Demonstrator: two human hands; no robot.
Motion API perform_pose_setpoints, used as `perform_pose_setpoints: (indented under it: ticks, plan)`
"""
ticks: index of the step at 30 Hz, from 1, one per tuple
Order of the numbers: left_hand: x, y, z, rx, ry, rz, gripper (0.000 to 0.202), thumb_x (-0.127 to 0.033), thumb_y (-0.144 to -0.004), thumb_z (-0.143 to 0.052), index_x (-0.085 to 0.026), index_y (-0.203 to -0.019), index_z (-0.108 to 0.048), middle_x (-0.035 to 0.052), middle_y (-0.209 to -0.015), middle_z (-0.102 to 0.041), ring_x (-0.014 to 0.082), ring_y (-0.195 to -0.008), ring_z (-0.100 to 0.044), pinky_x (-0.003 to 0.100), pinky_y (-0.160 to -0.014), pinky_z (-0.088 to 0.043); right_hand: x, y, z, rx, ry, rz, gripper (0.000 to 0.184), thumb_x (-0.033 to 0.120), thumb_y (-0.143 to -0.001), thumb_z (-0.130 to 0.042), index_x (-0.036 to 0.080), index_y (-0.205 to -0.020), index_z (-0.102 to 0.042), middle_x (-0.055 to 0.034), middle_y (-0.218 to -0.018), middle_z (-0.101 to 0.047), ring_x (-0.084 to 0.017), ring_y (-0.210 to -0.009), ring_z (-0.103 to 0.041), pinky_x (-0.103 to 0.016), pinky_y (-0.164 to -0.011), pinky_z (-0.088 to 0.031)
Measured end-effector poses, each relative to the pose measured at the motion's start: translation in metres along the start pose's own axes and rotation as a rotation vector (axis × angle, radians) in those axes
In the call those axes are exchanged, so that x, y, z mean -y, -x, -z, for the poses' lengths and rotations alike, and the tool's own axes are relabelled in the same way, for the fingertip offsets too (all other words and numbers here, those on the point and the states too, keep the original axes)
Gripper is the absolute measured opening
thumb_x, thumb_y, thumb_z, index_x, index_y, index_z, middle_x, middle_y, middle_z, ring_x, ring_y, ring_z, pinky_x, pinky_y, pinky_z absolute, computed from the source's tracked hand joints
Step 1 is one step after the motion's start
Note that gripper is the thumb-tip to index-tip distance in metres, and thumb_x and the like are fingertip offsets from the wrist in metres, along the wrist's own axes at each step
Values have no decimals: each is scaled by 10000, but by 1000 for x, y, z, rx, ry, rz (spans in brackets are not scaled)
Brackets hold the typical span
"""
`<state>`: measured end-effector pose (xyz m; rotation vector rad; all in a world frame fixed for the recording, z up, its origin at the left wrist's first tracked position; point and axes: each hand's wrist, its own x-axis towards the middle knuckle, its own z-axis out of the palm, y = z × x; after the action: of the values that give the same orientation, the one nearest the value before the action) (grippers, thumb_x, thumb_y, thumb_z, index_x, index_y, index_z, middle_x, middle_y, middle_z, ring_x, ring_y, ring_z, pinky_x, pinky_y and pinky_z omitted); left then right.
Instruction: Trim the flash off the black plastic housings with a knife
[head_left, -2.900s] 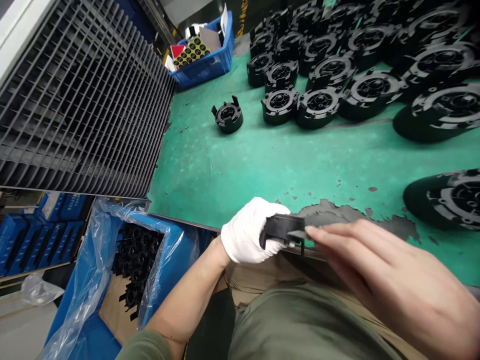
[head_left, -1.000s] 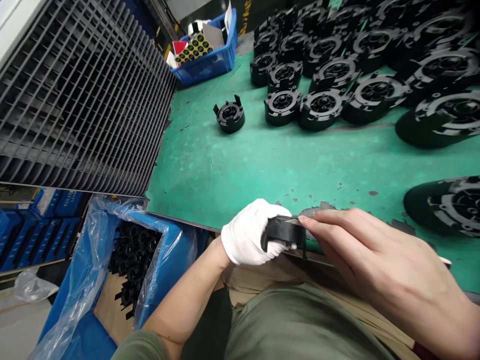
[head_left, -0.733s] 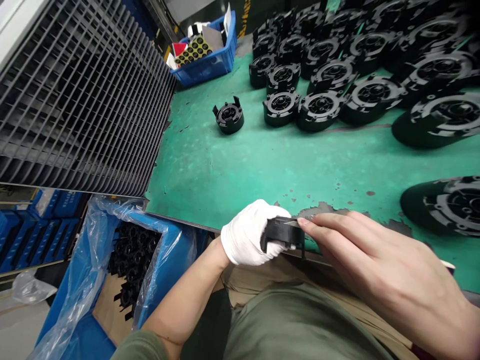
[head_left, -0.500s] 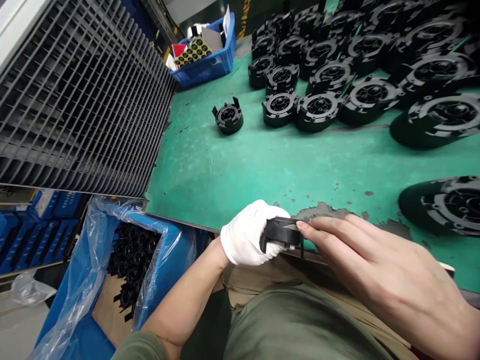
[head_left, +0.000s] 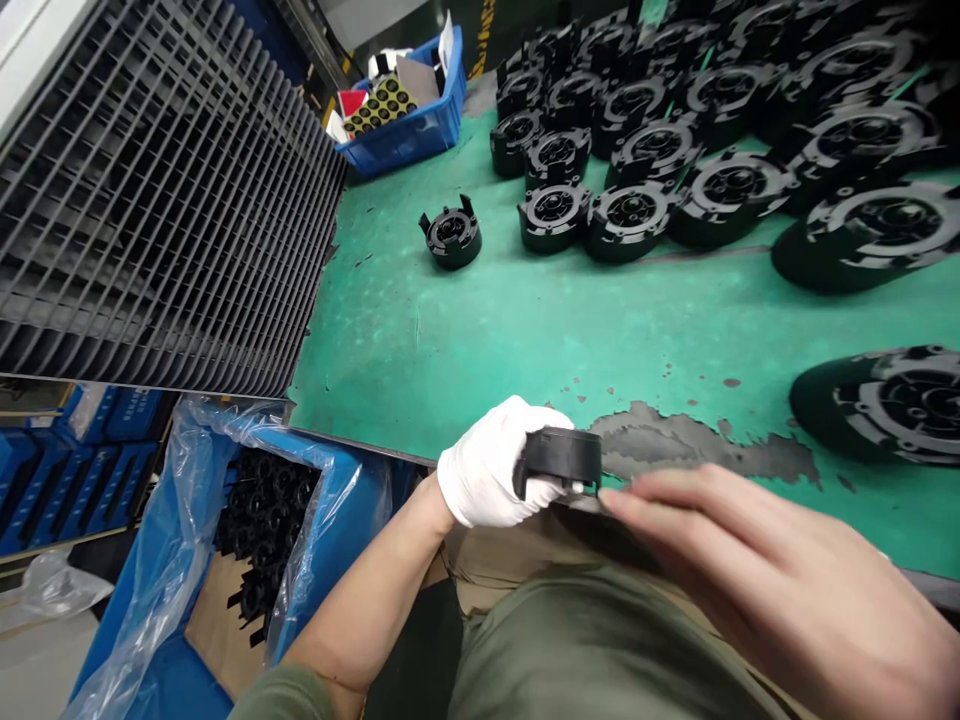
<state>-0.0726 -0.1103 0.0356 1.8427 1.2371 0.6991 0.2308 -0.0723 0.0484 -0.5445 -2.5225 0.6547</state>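
My left hand (head_left: 484,465), in a white glove, is closed around a round black plastic part (head_left: 561,455) held over the near edge of the green table (head_left: 525,330). My bare right hand (head_left: 750,570) reaches in from the right with its fingers pressed together. Its fingertips sit just under the part's lower right edge, and a thin pale sliver shows there that I cannot identify.
A lone black part (head_left: 451,233) stands on the mat, with several rows of similar parts (head_left: 630,210) behind and a bigger one (head_left: 885,400) at right. A lined blue crate of black parts (head_left: 262,510) sits below left, a grey slatted grille (head_left: 165,190) left, a blue bin (head_left: 409,130) at the back.
My right fingertips have slipped from the top edge of the part down to its lower right edge. The left hand has turned the part slightly. The view has shifted a little.
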Motion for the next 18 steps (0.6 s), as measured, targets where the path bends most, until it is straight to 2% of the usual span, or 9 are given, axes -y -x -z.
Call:
perform_pose_setpoints:
  ticks: [2,4,6,11,18]
  plan:
    - [-1,0,0,-22,-20,-6,263,-491,-960,-729,-240,-1010,-668,43,-895,-740,224,-735,-669,370,-760,-557,-9,-17,-1,-57,-11,-11,333,223,-1168,-627,253,-1458,-787,-95,-1302,-866,-239,-973,-865,-337,-752,-699]
    - [-2,1,0,-49,-27,-24,268,-505,-980,-712,-241,-1004,-671,35,-891,-730,217,-724,-656,370,-759,-545,-14,-32,-4,-118,5,-40,300,178,-1145,-659,232,-1413,-785,-108,-1296,-855,-243,-984,-864,-348,-782,-699]
    - [-4,1,0,-83,-41,-23,272,-510,-989,-706,-241,-1012,-683,39,-919,-733,222,-748,-665,376,-780,-546,-15,-40,-7,-117,31,-28,293,165,-1148,-657,229,-1410,-770,-108,-1303,-851,-237,-1001,-864,-341,-795,-691]
    - [-6,1,-1,-98,-40,-4,238,-467,-977,-701,-235,-1027,-702,43,-946,-738,224,-789,-681,379,-820,-563,-16,-41,-9,-102,112,12,306,160,-1161,-645,230,-1448,-726,-109,-1288,-846,-226,-959,-848,-336,-738,-652]
    - [-7,2,-1,-13,-71,64,236,-456,-982,-737,-233,-1057,-714,66,-1019,-754,249,-863,-722,396,-867,-622,-25,-39,-9,-56,130,74,408,161,-1159,-602,222,-1548,-709,-110,-1321,-840,-245,-1029,-819,-346,-731,-633]
